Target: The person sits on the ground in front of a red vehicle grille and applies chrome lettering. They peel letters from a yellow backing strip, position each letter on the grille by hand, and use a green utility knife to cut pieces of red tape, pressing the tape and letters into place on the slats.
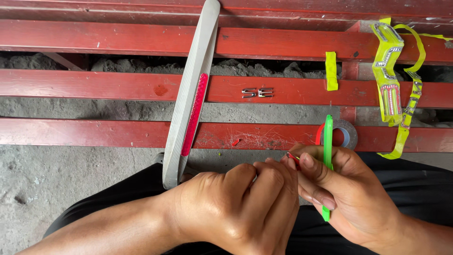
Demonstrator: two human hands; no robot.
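Green tool (327,156) in right hand (351,198) points away, upright.

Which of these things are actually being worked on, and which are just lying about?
In use:
left hand
right hand
green tool
small red piece

Lying about:
grey trim strip with red reflector
chrome letters
tape roll
yellow tape strips with chrome letters
yellow tape piece

The tool (327,160) in the right hand (349,198) is bright green. Above the left hand (236,208), the trim strip (191,94) is grey with a red insert, lying on red beams (94,85).
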